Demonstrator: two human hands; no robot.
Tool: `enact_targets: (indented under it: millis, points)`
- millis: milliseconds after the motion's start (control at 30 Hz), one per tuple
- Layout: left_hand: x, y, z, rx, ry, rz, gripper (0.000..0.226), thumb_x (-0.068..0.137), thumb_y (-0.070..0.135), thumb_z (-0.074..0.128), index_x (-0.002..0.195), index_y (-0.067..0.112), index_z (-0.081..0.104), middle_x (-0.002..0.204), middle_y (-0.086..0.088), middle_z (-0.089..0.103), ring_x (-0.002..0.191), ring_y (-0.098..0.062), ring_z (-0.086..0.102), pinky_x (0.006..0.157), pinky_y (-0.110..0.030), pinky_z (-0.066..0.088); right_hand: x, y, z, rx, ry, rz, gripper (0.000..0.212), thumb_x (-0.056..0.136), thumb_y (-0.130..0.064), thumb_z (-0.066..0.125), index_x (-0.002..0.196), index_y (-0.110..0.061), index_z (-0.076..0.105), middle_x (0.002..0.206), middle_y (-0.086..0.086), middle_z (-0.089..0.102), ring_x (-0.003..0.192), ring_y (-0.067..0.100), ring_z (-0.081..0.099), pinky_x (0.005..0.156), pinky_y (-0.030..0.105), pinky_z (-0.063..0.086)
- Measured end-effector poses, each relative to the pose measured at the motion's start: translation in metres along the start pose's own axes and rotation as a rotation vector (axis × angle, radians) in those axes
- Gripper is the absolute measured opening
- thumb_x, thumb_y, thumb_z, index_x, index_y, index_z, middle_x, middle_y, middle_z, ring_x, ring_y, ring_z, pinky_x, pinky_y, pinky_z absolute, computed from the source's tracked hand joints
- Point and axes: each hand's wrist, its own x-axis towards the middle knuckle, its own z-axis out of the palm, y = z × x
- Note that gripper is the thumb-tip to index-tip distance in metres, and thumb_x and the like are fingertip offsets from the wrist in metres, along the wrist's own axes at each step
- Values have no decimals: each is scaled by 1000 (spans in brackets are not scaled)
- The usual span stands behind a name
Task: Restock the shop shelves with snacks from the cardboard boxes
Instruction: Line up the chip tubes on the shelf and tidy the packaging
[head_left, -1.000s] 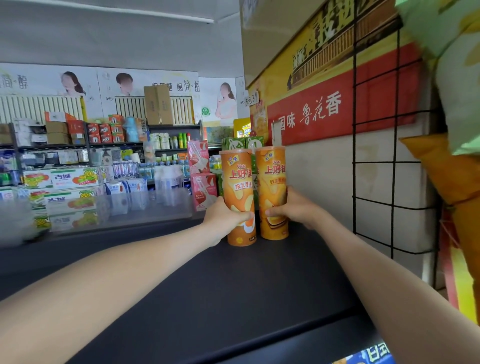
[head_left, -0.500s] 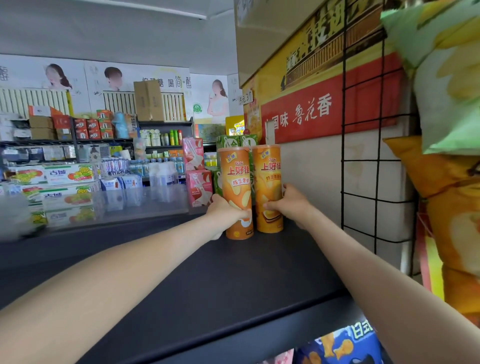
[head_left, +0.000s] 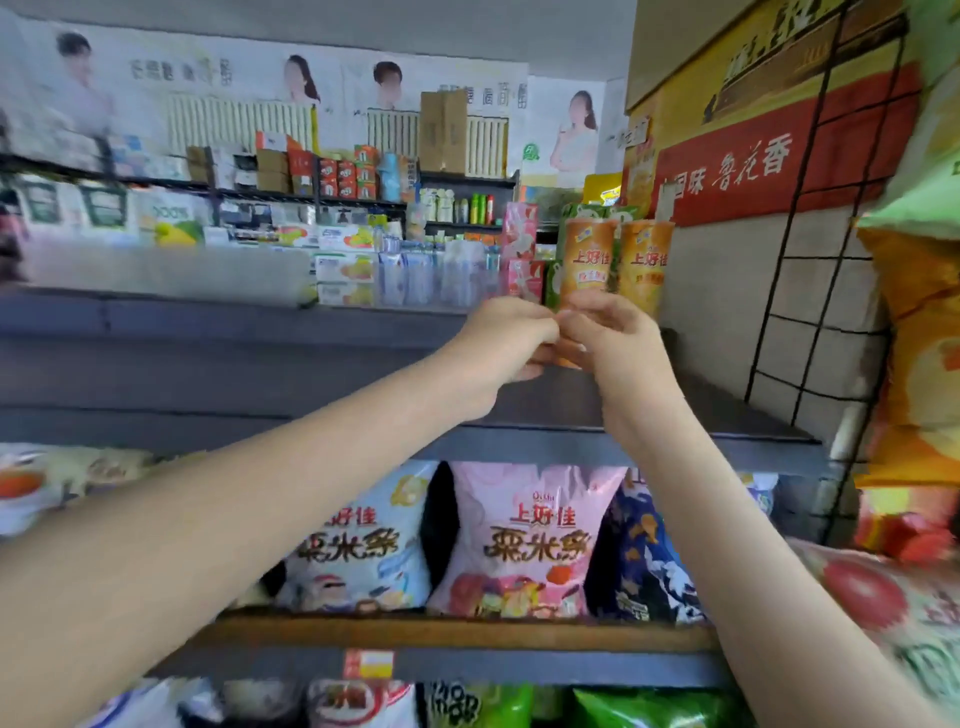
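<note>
Grip gone: left hand (head_left: 498, 343), right hand (head_left: 615, 345) pulled back, loosely curled, empty. Chip cans (head_left: 589, 254) upright behind fingertips, looks stocked.

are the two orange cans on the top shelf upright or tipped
Upright: the left can and right can stand vertical on the top shelf.

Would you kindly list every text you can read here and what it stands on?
"上好佳": left orange tube and right orange tube.
"上好佳", "粟米条": pink bag.
"粟米条": pale blue bag.
"鲁花香": red banner.
Posters and price tag: too blurred.
</note>
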Motion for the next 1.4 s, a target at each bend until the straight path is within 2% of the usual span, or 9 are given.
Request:
enact_targets:
  millis: [267,433,633,733,833,933,1067,1233,1400]
  points:
    - [-180,-58,-61,-139,414,-149,16,94,3,52,88,16,59,86,-5,64,74,-15,63,68,-22,53,-151,31,68,-49,-376,18,23,88,2,60,85,-20,60,79,-4,62,68,2,57,70,17,47]
    - [-290,-141,-120,-95,626,-465,13,95,8,53,88,15,61,84,-7,65,76,-18,64,73,-26,55,-256,114,138,-131,-653,326,9,89,-7,63,90,-16,64,82,2,63,82,18,61,80,37,51]
    - [-423,-250,-206,-292,890,-879,20,102,11,41,83,14,50,77,-4,53,65,-14,50,61,-23,44,-375,199,225,-283,-909,661,5,89,-10,62,87,-11,66,80,4,62,82,20,57,73,34,47]
    - [-484,-275,-252,-303,1007,-960,25,102,12,39,79,16,48,74,-3,51,64,-13,48,60,-23,40,-422,214,279,-305,-1006,755,7,88,-11,63,83,-12,66,83,9,64,79,21,60,73,35,50]
    - [-542,-285,-309,-241,1087,-1022,20,100,9,45,82,16,51,76,-3,54,63,-13,53,46,-17,46,-461,223,344,-294,-1091,814,9,89,-8,62,95,-4,66,84,9,63,78,20,59,69,31,48]
    - [-595,-288,-372,-263,1224,-1067,7,96,8,53,99,6,59,83,-9,59,68,-17,56,54,-22,52,-495,230,411,-301,-1145,866,5,93,-8,59,89,-9,62,84,6,59,73,15,55,65,33,50]
    - [-642,-285,-453,-275,1316,-1101,28,98,6,49,126,-1,50,81,-8,56,67,-16,54,59,-26,47,-531,250,497,-298,-1154,961,3,94,-11,58,95,-12,61,102,7,61,88,17,61,78,31,52]
    - [-671,-287,-557,-308,1346,-1101,27,99,6,47,124,-3,52,89,-8,59,74,-16,57,66,-26,50,-552,275,591,-288,-1101,1029,25,94,-5,55,117,5,59,90,10,56,80,19,54,73,31,48]
    - [-677,-317,-659,-409,1366,-1066,30,100,6,45,127,-4,49,97,-13,60,105,-29,58,88,-34,47,-554,313,688,-308,-1084,1053,23,92,-11,61,114,-4,61,100,11,62,92,23,61,74,32,50]
